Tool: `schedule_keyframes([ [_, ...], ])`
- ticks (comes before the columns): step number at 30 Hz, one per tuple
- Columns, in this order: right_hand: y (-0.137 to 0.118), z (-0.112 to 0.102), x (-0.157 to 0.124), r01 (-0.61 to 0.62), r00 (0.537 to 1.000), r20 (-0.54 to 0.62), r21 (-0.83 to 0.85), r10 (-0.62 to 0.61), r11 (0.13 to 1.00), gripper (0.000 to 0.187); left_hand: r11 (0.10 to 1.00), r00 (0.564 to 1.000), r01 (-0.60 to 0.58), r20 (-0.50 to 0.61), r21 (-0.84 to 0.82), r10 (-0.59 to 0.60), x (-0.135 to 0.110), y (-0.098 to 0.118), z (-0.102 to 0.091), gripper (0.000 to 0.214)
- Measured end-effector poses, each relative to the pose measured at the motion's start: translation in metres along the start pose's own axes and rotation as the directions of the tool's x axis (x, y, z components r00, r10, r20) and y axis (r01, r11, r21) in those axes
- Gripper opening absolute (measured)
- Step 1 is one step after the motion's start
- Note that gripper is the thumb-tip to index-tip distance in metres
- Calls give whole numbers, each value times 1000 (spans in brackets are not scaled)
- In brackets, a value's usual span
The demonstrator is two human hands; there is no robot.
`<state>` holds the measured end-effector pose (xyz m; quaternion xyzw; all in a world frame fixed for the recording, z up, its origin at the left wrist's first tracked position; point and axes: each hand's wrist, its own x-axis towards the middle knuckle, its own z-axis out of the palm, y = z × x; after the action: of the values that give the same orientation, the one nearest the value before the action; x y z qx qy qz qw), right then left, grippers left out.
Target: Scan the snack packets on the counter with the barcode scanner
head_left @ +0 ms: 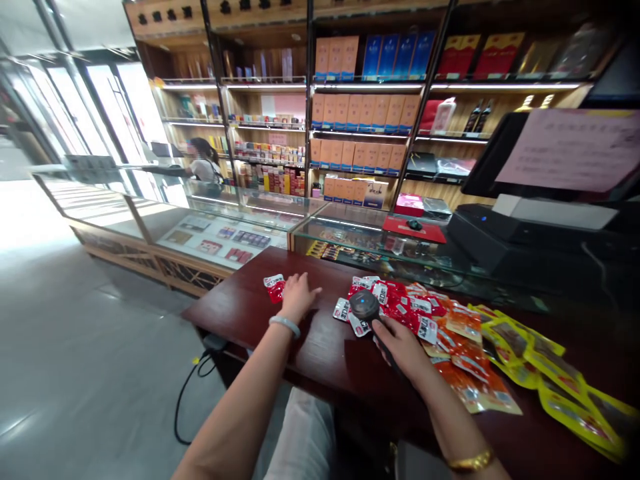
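My left hand (pixel 299 295) rests over the dark wooden table with its fingers stretched out and the thumb apart. Right beside its fingers lies a small red-and-white snack packet (pixel 275 288); whether they touch, I cannot tell. My right hand (pixel 403 347) is wrapped round the handle of a black barcode scanner (pixel 364 305) that shows a small blue light. Under and behind the scanner head is a pile of red-and-white snack packets (pixel 423 305). Orange snack packets (pixel 470 357) lie to the right of that pile, and yellow snack bags (pixel 555 373) farther right.
The dark table (pixel 235 303) meets a glass display counter (pixel 345 230) bearing a red mat (pixel 425 228) and a mouse (pixel 415 225). A black monitor (pixel 493 153) with a pink paper stands at right. Shelves hold boxes (pixel 365 113). Another person (pixel 204 163) is behind the far counter.
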<state>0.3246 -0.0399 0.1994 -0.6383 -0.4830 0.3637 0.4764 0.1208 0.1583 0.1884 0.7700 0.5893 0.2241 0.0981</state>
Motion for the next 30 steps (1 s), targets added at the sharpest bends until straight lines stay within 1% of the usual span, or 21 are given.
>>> schedule_keyframes([
  [1, 1, 4, 1, -3, 1000, 21, 2, 3, 1000, 45, 994, 997, 80, 9, 76, -81, 3, -19, -4, 75],
  [2, 3, 7, 2, -10, 999, 40, 4, 9, 1000, 45, 982, 990, 139, 11, 130, -142, 6, -37, -8, 74],
  [4, 5, 12, 4, -26, 998, 65, 2, 26, 1000, 45, 959, 973, 215, 45, 187, -227, 12, -65, -15, 67],
  [6, 6, 14, 5, -33, 997, 74, -3, 33, 999, 44, 955, 966, 206, 109, 212, -233, 18, -81, -22, 58],
  [8, 7, 13, 5, -20, 996, 85, -1, 20, 1000, 44, 962, 969, 135, 172, 239, -178, 21, -86, -31, 51],
  [9, 8, 12, 4, -12, 996, 87, 3, 12, 1000, 45, 963, 970, 89, 197, 256, -142, 21, -83, -35, 48],
  [11, 8, 10, 3, 3, 997, 79, 7, -3, 1000, 46, 960, 967, 11, 240, 281, -81, 15, -70, -42, 41],
  [14, 8, 7, 1, 1, 998, 64, 13, -2, 1000, 47, 951, 960, -81, 279, 297, -5, -2, -40, -42, 34],
  [17, 10, 4, -2, -23, 998, 53, 26, 22, 999, 47, 945, 970, -153, 224, 288, 89, -19, -12, -35, 33],
  [19, 11, 1, -4, -24, 999, 39, 27, 23, 999, 46, 950, 971, -170, 208, 261, 117, -23, -1, -31, 38],
  [22, 14, -6, -9, -20, 999, 31, 28, 19, 999, 48, 951, 958, -177, 267, 253, 108, -19, 3, -31, 53],
  [24, 15, -10, -13, -26, 999, 31, 46, 25, 999, 49, 940, 947, -192, 304, 281, 103, -14, 0, -33, 61],
  [26, 16, -13, -16, -31, 999, 30, 70, 29, 997, 48, 933, 938, -205, 331, 296, 101, -11, -4, -33, 64],
  [28, 15, -13, -19, -29, 999, 34, 99, 26, 995, 46, 949, 931, -190, 353, 254, 92, -12, -8, -32, 63],
  [30, 14, -12, -22, -35, 998, 60, 139, 27, 990, 45, 977, 930, -144, 359, 158, 79, -17, -11, -29, 61],
])
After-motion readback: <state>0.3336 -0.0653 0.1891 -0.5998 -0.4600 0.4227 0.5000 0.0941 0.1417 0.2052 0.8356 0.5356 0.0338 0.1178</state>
